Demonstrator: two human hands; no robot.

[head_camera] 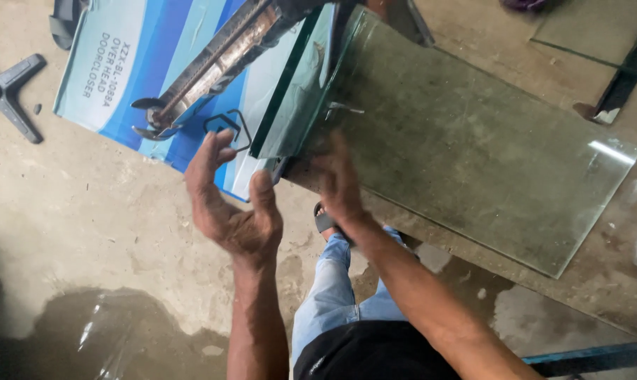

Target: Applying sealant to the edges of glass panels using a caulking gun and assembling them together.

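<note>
A large greenish glass pane [473, 155] lies tilted over the concrete floor. My right hand [341, 190] reaches under its near left edge, and its spread fingers show through the glass, pressed against the underside. A narrower glass strip [299, 88] stands against the pane's left end. My left hand [228, 204] hovers just left of that strip's lower corner, fingers apart and holding nothing. Beyond it a metal caulking gun [209, 67] rests on a blue and white cardboard box [132, 53].
A black star-shaped chair base [5, 88] lies at the far left. A wet patch [121, 331] darkens the floor at the bottom left. My jeans leg [332, 288] and sandalled foot [323, 222] are below the pane. More glass sheets [593, 32] lie top right, a blue bar [593, 355] bottom right.
</note>
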